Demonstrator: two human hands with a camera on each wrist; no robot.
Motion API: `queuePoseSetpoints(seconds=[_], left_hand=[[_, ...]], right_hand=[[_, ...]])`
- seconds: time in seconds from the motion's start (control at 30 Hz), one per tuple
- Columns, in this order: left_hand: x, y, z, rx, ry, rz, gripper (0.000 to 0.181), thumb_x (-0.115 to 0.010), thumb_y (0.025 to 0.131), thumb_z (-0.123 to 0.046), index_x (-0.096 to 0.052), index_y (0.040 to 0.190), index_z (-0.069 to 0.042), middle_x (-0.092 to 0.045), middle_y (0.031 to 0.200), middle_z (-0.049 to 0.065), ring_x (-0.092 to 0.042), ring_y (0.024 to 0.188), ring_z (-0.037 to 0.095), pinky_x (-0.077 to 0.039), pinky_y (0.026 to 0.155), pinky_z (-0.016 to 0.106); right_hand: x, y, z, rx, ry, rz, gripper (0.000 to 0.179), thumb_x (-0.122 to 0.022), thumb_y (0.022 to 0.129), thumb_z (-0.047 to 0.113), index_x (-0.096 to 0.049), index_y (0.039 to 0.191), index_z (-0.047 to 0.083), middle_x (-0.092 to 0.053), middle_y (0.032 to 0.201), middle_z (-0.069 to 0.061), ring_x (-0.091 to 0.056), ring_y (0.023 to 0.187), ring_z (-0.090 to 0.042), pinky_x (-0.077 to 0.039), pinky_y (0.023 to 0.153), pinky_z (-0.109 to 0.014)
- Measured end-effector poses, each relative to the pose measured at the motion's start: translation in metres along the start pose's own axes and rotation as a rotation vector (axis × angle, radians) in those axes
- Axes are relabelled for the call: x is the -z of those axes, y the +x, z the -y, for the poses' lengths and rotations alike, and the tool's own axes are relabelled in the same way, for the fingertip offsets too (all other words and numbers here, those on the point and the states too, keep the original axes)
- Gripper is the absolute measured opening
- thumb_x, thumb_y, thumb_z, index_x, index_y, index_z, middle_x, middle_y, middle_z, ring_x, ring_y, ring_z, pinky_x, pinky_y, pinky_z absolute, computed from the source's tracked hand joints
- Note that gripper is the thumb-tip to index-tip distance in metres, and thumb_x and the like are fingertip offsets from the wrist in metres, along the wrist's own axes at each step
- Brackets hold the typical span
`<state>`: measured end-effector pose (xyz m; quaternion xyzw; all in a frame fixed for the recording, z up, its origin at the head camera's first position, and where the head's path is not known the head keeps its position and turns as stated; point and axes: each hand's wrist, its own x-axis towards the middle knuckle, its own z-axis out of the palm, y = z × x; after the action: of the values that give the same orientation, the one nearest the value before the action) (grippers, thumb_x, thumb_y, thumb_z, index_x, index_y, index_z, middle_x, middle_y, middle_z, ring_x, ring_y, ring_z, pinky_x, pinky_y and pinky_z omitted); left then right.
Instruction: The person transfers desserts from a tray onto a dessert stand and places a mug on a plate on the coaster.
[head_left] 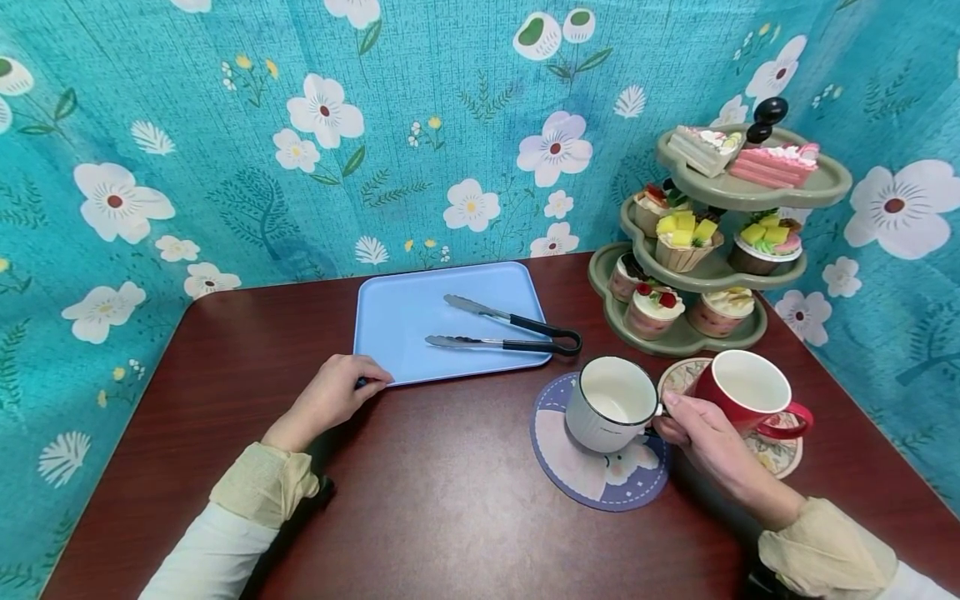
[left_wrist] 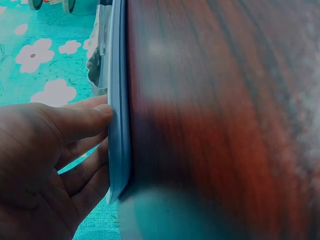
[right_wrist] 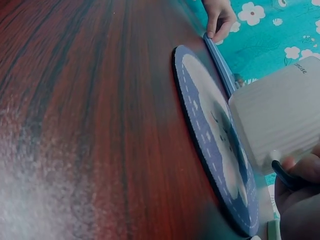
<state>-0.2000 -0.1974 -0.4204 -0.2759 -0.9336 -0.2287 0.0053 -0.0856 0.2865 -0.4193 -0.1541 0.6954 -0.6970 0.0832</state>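
My right hand (head_left: 705, 433) grips the dark handle of a white ribbed enamel mug (head_left: 611, 425) with a black rim. The mug looks empty inside and is over a round purple mat (head_left: 555, 467); in the right wrist view its base (right_wrist: 250, 145) overlaps the mat. At the left, my left hand (head_left: 333, 400) pinches the near left corner of a light blue tray (head_left: 397, 321). The left wrist view has the thumb (left_wrist: 95, 117) on the tray's rim, with other fingers beside it. Metal tongs with black handles (head_left: 525, 333) lie on the tray, spread apart.
A red mug (head_left: 750, 392) stands on a floral coaster (head_left: 783, 458) just beyond my right hand. Behind it, a green three-tier stand (head_left: 832, 187) bears cake slices (head_left: 776, 167) and several cupcakes (head_left: 682, 242). Floral teal cloth (head_left: 420, 125) hangs around the dark wooden table (head_left: 450, 500).
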Motion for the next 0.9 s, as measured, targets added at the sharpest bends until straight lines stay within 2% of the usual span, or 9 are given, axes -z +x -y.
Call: queuePoseSetpoints(seconds=[0.3, 0.57, 0.9], left_hand=[[0.0, 0.0, 0.0, 0.001, -0.002, -0.009, 0.015, -0.073, 0.086, -0.004, -0.079, 0.098, -0.011, -0.076, 0.095, 0.004, -0.072, 0.092, 0.022, -0.057, 0.085, 0.042], [0.0, 0.0, -0.001, 0.004, -0.001, -0.007, 0.014, -0.073, 0.086, -0.005, -0.079, 0.097, -0.011, -0.077, 0.094, 0.004, -0.072, 0.091, 0.021, -0.057, 0.085, 0.042], [0.002, 0.0, -0.002, 0.007, 0.001, 0.001, 0.015, -0.073, 0.087, -0.005, -0.079, 0.099, -0.011, -0.076, 0.095, 0.004, -0.072, 0.091, 0.021, -0.057, 0.084, 0.042]], right_hand=[[-0.001, 0.002, -0.01, 0.033, 0.099, 0.03, 0.035, -0.024, 0.108, 0.007, -0.034, 0.075, 0.003, -0.022, 0.065, -0.009, -0.02, 0.058, -0.025, -0.018, 0.062, -0.037], [-0.001, 0.002, -0.015, 0.038, 0.146, 0.039, 0.036, -0.025, 0.107, 0.004, -0.04, 0.075, 0.006, -0.021, 0.065, -0.009, -0.019, 0.059, -0.024, -0.018, 0.061, -0.036], [-0.001, 0.003, -0.015, 0.053, 0.141, 0.064, 0.035, -0.024, 0.107, 0.003, -0.032, 0.073, 0.0, -0.022, 0.065, -0.01, -0.02, 0.058, -0.025, -0.018, 0.061, -0.036]])
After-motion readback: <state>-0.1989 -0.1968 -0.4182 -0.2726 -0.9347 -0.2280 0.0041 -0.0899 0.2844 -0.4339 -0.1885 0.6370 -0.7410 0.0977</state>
